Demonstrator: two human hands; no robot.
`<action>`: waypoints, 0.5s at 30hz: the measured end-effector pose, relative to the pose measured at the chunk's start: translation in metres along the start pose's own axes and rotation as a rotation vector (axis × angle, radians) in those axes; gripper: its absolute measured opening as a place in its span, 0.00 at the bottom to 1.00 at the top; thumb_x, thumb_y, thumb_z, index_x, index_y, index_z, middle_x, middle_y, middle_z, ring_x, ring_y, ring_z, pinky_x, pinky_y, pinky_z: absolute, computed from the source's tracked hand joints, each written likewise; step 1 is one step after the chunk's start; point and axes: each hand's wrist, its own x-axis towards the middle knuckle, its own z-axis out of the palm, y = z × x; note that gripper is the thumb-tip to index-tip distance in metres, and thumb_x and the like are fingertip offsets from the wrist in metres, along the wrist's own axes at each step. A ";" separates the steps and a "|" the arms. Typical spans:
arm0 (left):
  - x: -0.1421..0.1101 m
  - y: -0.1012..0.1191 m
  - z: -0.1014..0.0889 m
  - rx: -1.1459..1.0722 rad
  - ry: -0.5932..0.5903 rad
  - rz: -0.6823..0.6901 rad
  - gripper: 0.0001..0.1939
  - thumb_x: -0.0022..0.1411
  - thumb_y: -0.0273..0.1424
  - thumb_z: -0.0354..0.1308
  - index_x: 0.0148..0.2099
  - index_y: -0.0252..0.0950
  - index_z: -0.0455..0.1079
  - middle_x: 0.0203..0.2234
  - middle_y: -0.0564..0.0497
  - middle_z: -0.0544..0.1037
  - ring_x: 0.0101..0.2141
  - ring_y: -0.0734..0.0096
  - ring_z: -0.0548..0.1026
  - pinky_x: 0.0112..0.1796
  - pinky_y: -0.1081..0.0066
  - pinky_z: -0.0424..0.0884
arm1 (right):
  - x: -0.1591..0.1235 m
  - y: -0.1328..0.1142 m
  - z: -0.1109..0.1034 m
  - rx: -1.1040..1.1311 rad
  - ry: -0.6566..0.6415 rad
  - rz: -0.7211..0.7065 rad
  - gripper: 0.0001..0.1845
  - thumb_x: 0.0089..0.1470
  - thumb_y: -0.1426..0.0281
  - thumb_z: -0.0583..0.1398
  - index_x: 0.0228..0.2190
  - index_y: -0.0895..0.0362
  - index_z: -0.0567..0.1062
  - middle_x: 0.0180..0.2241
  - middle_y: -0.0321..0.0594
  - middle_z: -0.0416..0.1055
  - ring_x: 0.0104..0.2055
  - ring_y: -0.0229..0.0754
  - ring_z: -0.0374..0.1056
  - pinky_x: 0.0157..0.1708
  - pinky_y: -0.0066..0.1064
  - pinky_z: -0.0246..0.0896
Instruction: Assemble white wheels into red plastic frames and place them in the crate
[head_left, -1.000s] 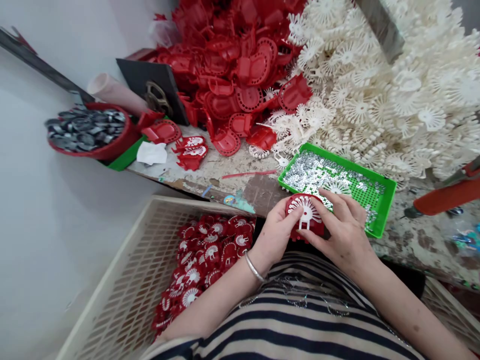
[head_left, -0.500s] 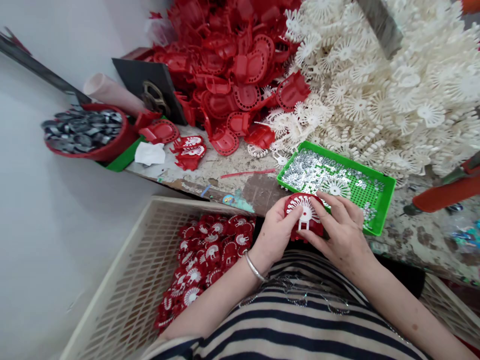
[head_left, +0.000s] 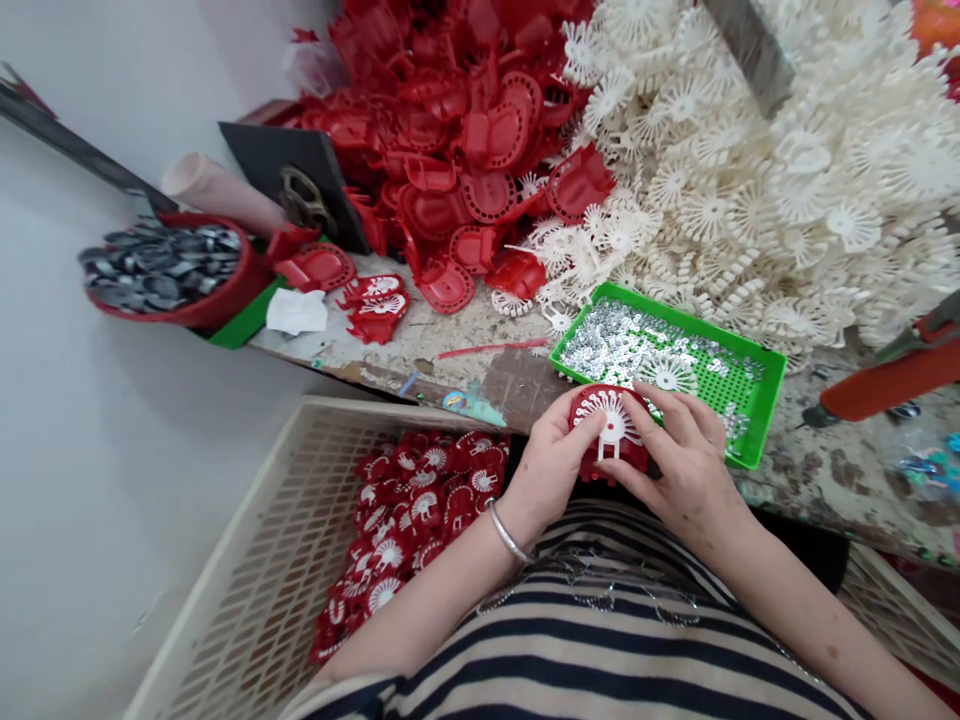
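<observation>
Between my hands is a red plastic housing point(head_left: 636, 456) with a white fan-shaped insert point(head_left: 611, 428) lying on its face. My left hand point(head_left: 546, 462) grips its left side, thumb pressed on the white spokes. On the right edge rest the fingers of my right hand point(head_left: 686, 460), index finger over the spokes and thumb at the lower edge. A green tray point(head_left: 771, 400) of small silvery metal pieces point(head_left: 611, 340) sits just beyond, partly behind my right fingers. A loose white spoked piece point(head_left: 667, 374) lies in that tray.
Red housings point(head_left: 495, 130) and white spoked parts point(head_left: 712, 200) are heaped at the back. A cream crate point(head_left: 225, 560) below left holds assembled pieces point(head_left: 424, 505). A red bowl point(head_left: 255, 265) of dark parts stands far left. An orange-handled tool point(head_left: 892, 385) lies right.
The view has shifted very slightly. Both hands keep the same hold on the red housing, and my right index finger has moved a little over the spokes.
</observation>
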 end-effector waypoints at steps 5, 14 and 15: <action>0.000 0.000 0.000 0.011 0.008 0.010 0.16 0.58 0.35 0.64 0.47 0.35 0.74 0.39 0.49 0.80 0.33 0.72 0.75 0.37 0.72 0.72 | -0.002 0.001 -0.001 0.007 0.004 -0.007 0.30 0.60 0.56 0.57 0.56 0.63 0.68 0.56 0.55 0.65 0.56 0.58 0.58 0.55 0.52 0.56; 0.002 0.000 0.006 -0.073 0.087 -0.038 0.18 0.51 0.34 0.69 0.43 0.32 0.74 0.34 0.49 0.80 0.31 0.71 0.76 0.35 0.71 0.73 | 0.000 0.003 0.002 0.058 0.021 0.008 0.36 0.60 0.51 0.55 0.62 0.59 0.61 0.56 0.55 0.66 0.55 0.57 0.60 0.54 0.52 0.59; 0.003 0.000 0.006 -0.086 0.095 -0.045 0.18 0.50 0.34 0.69 0.43 0.32 0.74 0.33 0.49 0.80 0.31 0.71 0.76 0.35 0.71 0.73 | 0.000 0.006 -0.008 0.059 0.036 0.008 0.37 0.60 0.50 0.55 0.63 0.58 0.60 0.56 0.55 0.66 0.55 0.57 0.61 0.53 0.53 0.59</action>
